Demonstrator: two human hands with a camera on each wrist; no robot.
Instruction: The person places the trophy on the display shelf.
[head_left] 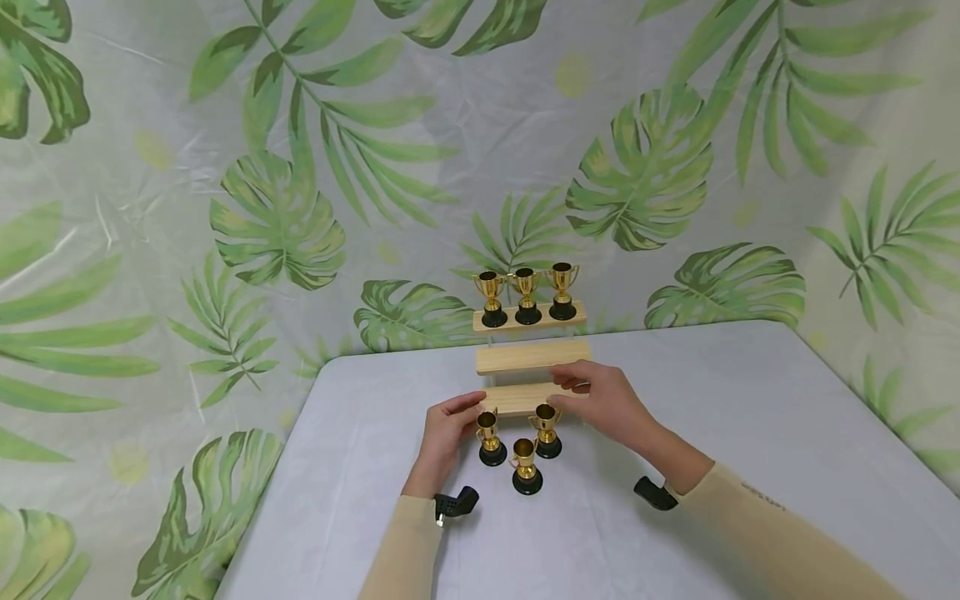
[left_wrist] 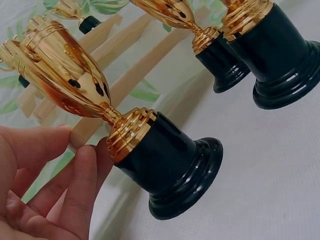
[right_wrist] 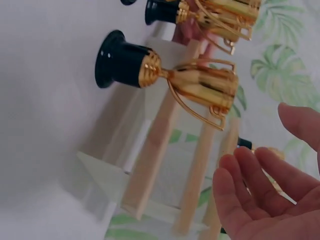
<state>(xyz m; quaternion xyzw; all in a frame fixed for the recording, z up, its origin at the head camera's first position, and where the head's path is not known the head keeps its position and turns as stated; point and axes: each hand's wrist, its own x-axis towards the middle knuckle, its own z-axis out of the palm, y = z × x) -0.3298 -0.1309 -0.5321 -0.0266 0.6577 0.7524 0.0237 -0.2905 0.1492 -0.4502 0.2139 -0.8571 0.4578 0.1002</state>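
Observation:
A three-tier wooden display stand (head_left: 534,357) with pale boards stands toward the back of the table. At the left end of its lowest board (left_wrist: 135,75), my left hand (head_left: 442,433) pinches the board's edge between fingertips. My right hand (head_left: 609,404) hovers near the stand's right end, fingers spread and holding nothing. Before the stand, three small gold trophy cups with black bases stand upright on the table: a left one (head_left: 492,450), a front one (head_left: 527,479) and a right one (head_left: 548,444). The left trophy (left_wrist: 165,165) is close beside my left fingers.
Three similar trophies (head_left: 528,310) stand in a row on the top board. A white cloth (head_left: 360,467) covers the table. Behind it hangs a leaf-patterned curtain (head_left: 480,150). Each wrist carries a black camera mount (head_left: 459,502).

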